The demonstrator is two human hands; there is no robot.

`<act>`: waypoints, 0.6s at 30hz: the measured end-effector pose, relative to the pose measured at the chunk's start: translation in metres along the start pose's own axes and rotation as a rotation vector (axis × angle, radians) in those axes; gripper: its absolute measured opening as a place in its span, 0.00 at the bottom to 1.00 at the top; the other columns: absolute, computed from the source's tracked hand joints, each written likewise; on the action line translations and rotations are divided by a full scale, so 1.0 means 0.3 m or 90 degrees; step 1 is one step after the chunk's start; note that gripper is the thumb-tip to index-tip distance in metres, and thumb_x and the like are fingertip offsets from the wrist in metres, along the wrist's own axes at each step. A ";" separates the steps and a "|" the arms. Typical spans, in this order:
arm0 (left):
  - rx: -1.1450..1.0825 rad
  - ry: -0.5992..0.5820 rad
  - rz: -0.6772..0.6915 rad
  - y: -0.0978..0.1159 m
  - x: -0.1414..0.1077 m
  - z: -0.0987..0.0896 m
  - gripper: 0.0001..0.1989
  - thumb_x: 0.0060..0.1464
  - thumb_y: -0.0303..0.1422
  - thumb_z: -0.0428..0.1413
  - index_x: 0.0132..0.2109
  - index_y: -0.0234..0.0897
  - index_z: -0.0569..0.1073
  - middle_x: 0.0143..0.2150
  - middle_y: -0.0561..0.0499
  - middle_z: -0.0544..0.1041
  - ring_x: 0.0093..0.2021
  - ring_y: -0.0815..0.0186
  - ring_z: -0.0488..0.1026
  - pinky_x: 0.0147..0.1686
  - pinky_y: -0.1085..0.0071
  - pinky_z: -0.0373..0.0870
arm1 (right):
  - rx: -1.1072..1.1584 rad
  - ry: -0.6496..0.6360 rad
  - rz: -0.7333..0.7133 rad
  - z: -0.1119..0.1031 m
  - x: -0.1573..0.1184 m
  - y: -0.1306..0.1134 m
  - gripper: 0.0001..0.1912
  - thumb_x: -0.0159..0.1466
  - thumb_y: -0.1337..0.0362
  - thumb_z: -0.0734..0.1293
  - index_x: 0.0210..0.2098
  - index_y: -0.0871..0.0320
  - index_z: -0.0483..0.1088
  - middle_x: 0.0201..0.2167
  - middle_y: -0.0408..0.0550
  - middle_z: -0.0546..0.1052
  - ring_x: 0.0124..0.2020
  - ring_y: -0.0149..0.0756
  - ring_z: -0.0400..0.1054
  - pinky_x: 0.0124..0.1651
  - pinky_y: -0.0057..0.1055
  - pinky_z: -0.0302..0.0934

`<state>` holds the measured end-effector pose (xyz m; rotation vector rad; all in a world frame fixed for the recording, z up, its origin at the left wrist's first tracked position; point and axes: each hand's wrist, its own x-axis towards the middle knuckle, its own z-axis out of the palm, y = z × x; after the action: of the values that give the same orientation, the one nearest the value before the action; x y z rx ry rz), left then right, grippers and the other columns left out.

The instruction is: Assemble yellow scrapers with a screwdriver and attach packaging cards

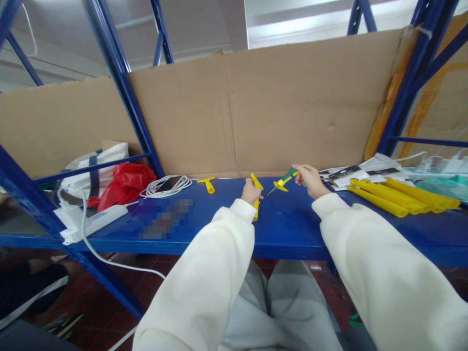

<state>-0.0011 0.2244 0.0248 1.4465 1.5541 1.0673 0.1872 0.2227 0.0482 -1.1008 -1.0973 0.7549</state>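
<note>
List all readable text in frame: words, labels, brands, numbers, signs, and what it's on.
No text can be read.
Black label on white packaging: pale print, too small and blurred.
Power strip: no legible markings.
Screwdriver in the right hand: no legible markings.
Yellow piece in the left hand: no legible markings.
</note>
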 end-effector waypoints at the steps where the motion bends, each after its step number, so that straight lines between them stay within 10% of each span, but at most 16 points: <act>1: 0.000 0.003 0.002 0.000 -0.002 0.000 0.19 0.62 0.26 0.52 0.58 0.38 0.57 0.54 0.41 0.75 0.26 0.71 0.76 0.17 0.79 0.64 | -0.007 -0.001 0.007 0.001 -0.003 -0.003 0.14 0.62 0.62 0.68 0.24 0.56 0.62 0.10 0.36 0.63 0.13 0.25 0.58 0.16 0.19 0.52; 18: -0.021 0.018 0.023 0.000 -0.007 -0.001 0.24 0.58 0.23 0.54 0.59 0.39 0.58 0.57 0.42 0.73 0.28 0.71 0.76 0.19 0.79 0.65 | -0.383 -0.112 0.182 -0.022 0.017 0.030 0.13 0.65 0.59 0.61 0.32 0.62 0.70 0.13 0.43 0.67 0.12 0.28 0.56 0.16 0.25 0.49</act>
<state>-0.0012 0.2224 0.0247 1.4479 1.5283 1.1351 0.1954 0.2281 0.0409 -1.7528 -1.3809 0.7741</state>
